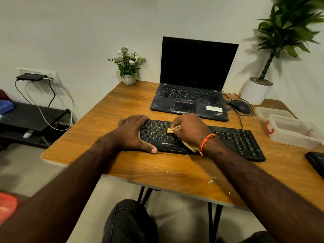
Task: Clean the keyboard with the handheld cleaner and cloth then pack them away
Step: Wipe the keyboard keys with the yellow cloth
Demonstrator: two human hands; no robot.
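A black keyboard (233, 139) lies across the middle of the wooden table (175, 169). My left hand (133, 132) clamps its left end, fingers over the far edge and thumb on the near edge. My right hand (190, 130) is closed on a bunched yellow cloth (172, 129) and presses it onto the keys near the keyboard's middle. More cloth shows under my right wrist. No handheld cleaner is visible.
Behind the keyboard sits an open laptop (192, 85), with a mouse (240, 106) to its right. Clear plastic boxes (291, 132) stand at the right edge, a dark flat object (315, 160) nearer. A flower pot (128, 78) and a big plant pot (256, 92) stand at the back.
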